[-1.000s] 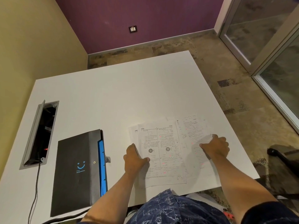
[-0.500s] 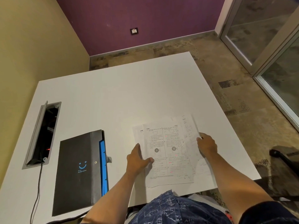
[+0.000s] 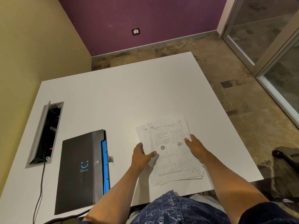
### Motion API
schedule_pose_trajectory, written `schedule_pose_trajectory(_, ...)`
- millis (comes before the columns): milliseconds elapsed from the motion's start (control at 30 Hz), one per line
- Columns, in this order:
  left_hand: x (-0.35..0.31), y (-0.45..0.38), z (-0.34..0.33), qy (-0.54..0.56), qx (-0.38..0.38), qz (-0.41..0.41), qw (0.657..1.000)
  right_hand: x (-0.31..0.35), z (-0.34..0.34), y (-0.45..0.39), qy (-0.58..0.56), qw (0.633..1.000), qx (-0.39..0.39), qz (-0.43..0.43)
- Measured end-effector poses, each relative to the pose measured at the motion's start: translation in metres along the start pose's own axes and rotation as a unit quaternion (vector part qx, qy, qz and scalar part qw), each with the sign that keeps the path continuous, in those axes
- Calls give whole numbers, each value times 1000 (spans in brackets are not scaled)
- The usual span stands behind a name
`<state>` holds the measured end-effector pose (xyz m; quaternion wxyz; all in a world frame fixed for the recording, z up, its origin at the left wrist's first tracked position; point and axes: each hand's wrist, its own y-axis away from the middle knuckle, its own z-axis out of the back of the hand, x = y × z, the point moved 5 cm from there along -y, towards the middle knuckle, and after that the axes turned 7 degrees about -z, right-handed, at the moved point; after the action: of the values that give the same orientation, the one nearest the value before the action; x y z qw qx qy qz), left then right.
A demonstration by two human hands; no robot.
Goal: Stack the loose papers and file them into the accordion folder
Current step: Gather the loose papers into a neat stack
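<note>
Head view: both hands, left hand [image 3: 142, 156] and right hand [image 3: 196, 147], clamp the papers [image 3: 171, 152], squaring them; next, open the accordion folder [image 3: 82, 168].

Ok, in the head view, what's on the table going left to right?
Open cable box → black accordion folder → left hand → papers → right hand. Both hands grip the stack's side edges.

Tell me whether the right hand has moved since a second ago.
Yes. The right hand has slid left toward the accordion folder, pushing the papers together against the left hand.
</note>
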<state>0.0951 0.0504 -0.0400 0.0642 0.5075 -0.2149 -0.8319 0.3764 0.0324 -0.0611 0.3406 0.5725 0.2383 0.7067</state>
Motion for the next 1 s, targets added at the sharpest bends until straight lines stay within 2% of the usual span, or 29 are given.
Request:
schedule_pose_trajectory(100,-2,1,-3,40,29,7,999,2,-11,2,-13,999,48,14)
schedule_pose_trajectory(367,8,-6,-4,50,65,38,996,9,-26,6,-107,985,135,-8)
schedule_pose_trajectory(533,7,-3,2,100,67,42,992,18,-32,0,-77,990,117,25)
schedule_pose_trajectory(667,1,-5,13,161,28,45,986,27,-30,0,-82,987,127,46)
schedule_pose_trajectory(833,-16,-17,36,256,-18,25,966,46,-25,7,-101,973,187,86)
schedule_pose_trajectory(933,-39,-24,44,264,47,-34,963,61,-21,11,-120,966,192,121)
schedule_pose_trajectory(1000,-55,-26,50,261,64,-61,961,71,-22,13,-121,966,184,136)
